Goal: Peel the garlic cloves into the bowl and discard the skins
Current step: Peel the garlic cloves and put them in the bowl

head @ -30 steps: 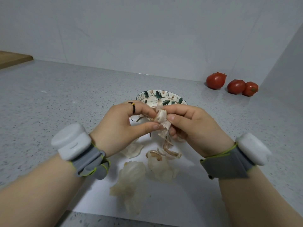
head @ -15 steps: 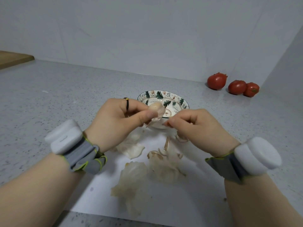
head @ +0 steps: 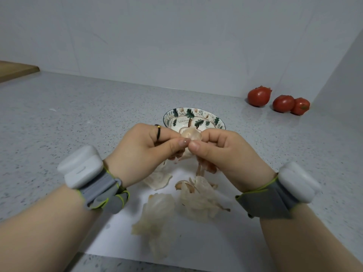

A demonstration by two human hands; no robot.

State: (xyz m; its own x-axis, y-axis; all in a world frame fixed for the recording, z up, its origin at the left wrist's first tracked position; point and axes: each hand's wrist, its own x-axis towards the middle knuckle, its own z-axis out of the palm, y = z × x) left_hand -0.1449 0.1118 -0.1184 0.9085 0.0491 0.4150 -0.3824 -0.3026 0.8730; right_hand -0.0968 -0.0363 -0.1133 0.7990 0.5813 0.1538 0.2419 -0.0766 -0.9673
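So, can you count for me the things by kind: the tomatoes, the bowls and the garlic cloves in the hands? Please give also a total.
Tomatoes: 3
Bowl: 1
Garlic clove, pinched between left hand and right hand: 1
Total: 5

A grey speckled countertop fills the lower view and runs back to a plain pale back wall, which meets a side wall in a corner on the right. At the far left edge lies a wooden board, and three red tomatoes sit near the corner, close to the walls. The light is soft and even, with faint shadows.
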